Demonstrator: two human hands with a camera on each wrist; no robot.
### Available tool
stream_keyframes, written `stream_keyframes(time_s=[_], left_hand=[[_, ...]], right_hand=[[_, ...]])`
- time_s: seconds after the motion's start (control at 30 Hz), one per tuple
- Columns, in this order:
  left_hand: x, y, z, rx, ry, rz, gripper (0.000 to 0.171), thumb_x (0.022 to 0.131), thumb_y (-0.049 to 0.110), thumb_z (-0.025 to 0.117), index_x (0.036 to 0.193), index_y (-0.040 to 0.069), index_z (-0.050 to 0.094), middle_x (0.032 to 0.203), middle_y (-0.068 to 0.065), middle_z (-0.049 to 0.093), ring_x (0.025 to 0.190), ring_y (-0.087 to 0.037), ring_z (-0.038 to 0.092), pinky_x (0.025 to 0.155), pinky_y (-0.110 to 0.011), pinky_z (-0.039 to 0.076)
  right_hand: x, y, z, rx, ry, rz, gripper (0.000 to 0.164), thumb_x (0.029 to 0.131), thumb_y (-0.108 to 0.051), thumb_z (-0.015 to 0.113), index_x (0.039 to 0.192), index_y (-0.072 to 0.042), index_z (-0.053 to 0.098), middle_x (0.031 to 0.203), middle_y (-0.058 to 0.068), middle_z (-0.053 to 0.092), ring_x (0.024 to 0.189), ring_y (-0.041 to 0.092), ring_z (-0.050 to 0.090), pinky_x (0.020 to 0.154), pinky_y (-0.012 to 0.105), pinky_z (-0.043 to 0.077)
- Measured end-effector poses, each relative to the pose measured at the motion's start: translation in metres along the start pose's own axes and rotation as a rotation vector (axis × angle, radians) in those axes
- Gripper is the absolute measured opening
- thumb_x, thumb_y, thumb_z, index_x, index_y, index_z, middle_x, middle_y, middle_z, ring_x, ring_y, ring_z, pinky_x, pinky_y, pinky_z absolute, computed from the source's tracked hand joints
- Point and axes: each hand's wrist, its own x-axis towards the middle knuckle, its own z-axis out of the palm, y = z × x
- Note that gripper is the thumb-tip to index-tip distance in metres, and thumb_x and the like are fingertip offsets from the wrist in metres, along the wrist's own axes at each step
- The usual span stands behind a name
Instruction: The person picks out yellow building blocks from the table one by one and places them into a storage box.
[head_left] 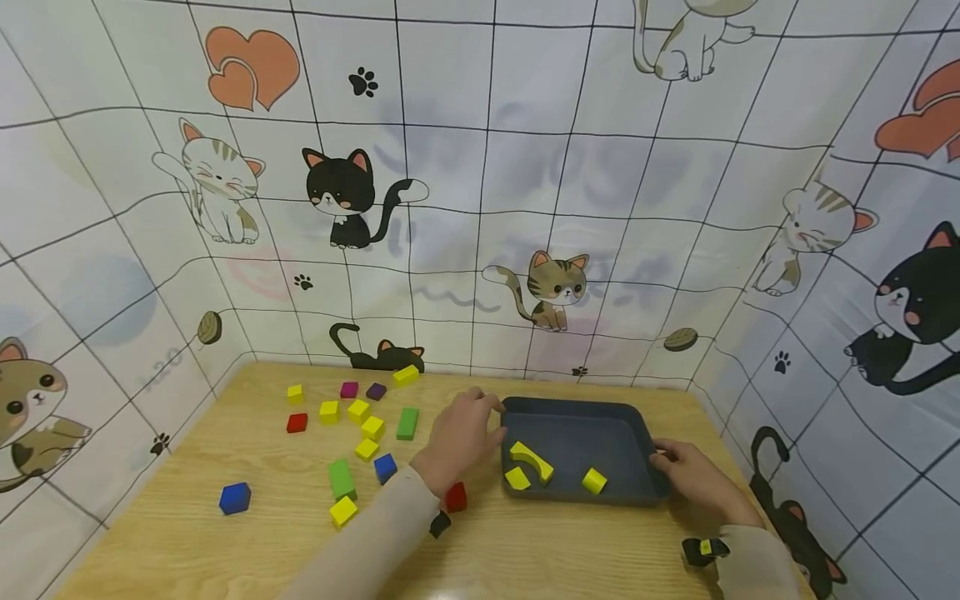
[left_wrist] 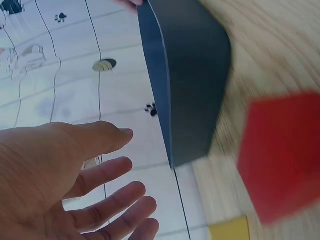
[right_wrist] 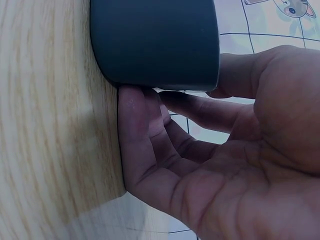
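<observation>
Toward the right edge of the tabletop (head_left: 570, 550), the head view shows us a dark grey tray (head_left: 585, 433) between our two hands. Our left hand (head_left: 459, 437) is just beside its far left corner, fingers loosely spread and holding nothing; our right hand (head_left: 699, 479) grips its right wall, near the near right corner. Within the tray, a yellow arch (head_left: 534, 461) and a yellow wedge-like block (head_left: 517, 478) lie toward the near left corner, and a yellow cube (head_left: 594, 481) lies by the near edge. Blocks of several colours are scattered over the left half, with a blue cube (head_left: 235, 498) nearest the left edge.

From the left wrist, we see the hand wide, thumb and fingers apart, with a gap between them and the tray's wall. A blurred red block (left_wrist: 282, 160) sits near that wall.

From the right wrist, we see curled fingers pressed against the tray's outer side, at the tabletop, and the thumb up at its rim.
</observation>
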Motion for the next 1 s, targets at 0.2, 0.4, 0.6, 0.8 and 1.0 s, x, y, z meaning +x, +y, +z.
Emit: stream_keyframes(time_s=[0.2, 0.4, 0.6, 0.8, 1.0], left_hand=[[-0.005, -0.020, -0.006, 0.002, -0.031, -0.071, 0.035, 0.088, 0.031, 0.079, 0.117, 0.015, 0.070, 0.113, -0.005, 0.060, 0.096, -0.022, 0.058, 0.073, -0.032, 0.055], [-0.008, -0.036, -0.010, 0.008, -0.050, -0.110, 0.035, 0.086, 0.026, 0.080, 0.115, 0.010, 0.070, 0.107, -0.007, 0.060, 0.096, -0.024, 0.057, 0.078, -0.033, 0.055], [-0.012, -0.048, -0.009, 0.001, -0.080, -0.105, 0.035, 0.084, 0.023, 0.083, 0.111, 0.005, 0.071, 0.102, -0.010, 0.060, 0.090, -0.025, 0.058, 0.077, -0.035, 0.054], [-0.013, -0.053, -0.005, -0.020, -0.126, -0.119, 0.028, 0.085, 0.020, 0.082, 0.105, 0.004, 0.072, 0.096, -0.007, 0.059, 0.084, -0.021, 0.055, 0.075, -0.035, 0.053], [-0.009, -0.054, 0.000, -0.023, -0.154, -0.129, 0.018, 0.086, 0.016, 0.080, 0.099, 0.005, 0.073, 0.092, -0.005, 0.059, 0.084, -0.021, 0.056, 0.075, -0.034, 0.053]], right_hand=[[0.000, 0.002, -0.001, -0.011, -0.001, 0.000, 0.051, 0.109, -0.019, 0.046, 0.148, 0.012, 0.034, 0.143, 0.037, 0.042, 0.127, 0.051, 0.045, 0.096, 0.058, 0.046], [0.001, 0.003, -0.002, -0.007, 0.003, -0.007, 0.050, 0.109, -0.018, 0.045, 0.147, 0.013, 0.035, 0.142, 0.037, 0.042, 0.128, 0.051, 0.045, 0.097, 0.059, 0.045], [0.001, 0.001, 0.001, -0.003, 0.009, -0.003, 0.049, 0.109, -0.017, 0.046, 0.147, 0.012, 0.035, 0.141, 0.036, 0.044, 0.127, 0.050, 0.046, 0.097, 0.059, 0.045], [0.001, -0.001, 0.002, -0.021, 0.019, -0.001, 0.049, 0.108, -0.016, 0.046, 0.147, 0.012, 0.036, 0.140, 0.036, 0.045, 0.126, 0.051, 0.046, 0.096, 0.060, 0.045], [0.000, -0.001, 0.002, -0.010, 0.013, -0.011, 0.047, 0.108, -0.014, 0.046, 0.146, 0.013, 0.037, 0.144, 0.037, 0.041, 0.130, 0.052, 0.041, 0.100, 0.062, 0.041]])
